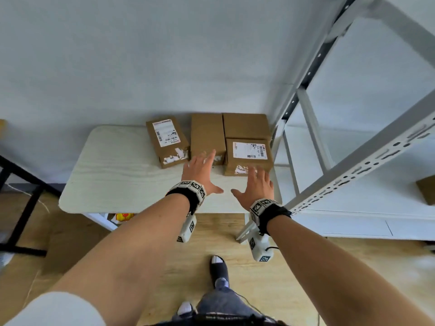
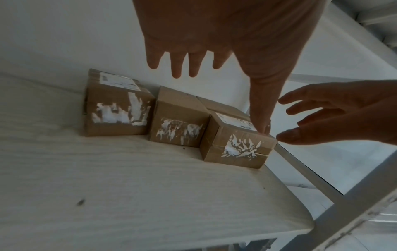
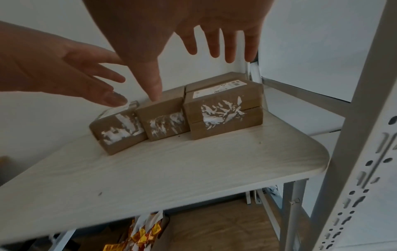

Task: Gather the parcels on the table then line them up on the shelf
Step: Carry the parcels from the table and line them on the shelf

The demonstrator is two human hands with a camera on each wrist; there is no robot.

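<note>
Several brown cardboard parcels sit together at the far right of the white table (image 1: 117,175). A labelled parcel (image 1: 167,141) lies on the left, a plain parcel (image 1: 207,137) in the middle, another plain parcel (image 1: 246,125) at the back right, and a second labelled parcel (image 1: 248,156) in front of it. My left hand (image 1: 203,172) hovers before the middle parcel with its fingers spread. My right hand (image 1: 256,184) hovers before the front right parcel (image 2: 238,142), also spread. Neither hand holds anything. The white metal shelf (image 1: 353,170) stands to the right of the table.
A brown box (image 1: 427,189) lies on the shelf at the right edge of the head view. A black frame (image 1: 23,184) stands left of the table. Red-and-yellow packets (image 3: 146,234) lie under the table. The wall runs right behind the parcels.
</note>
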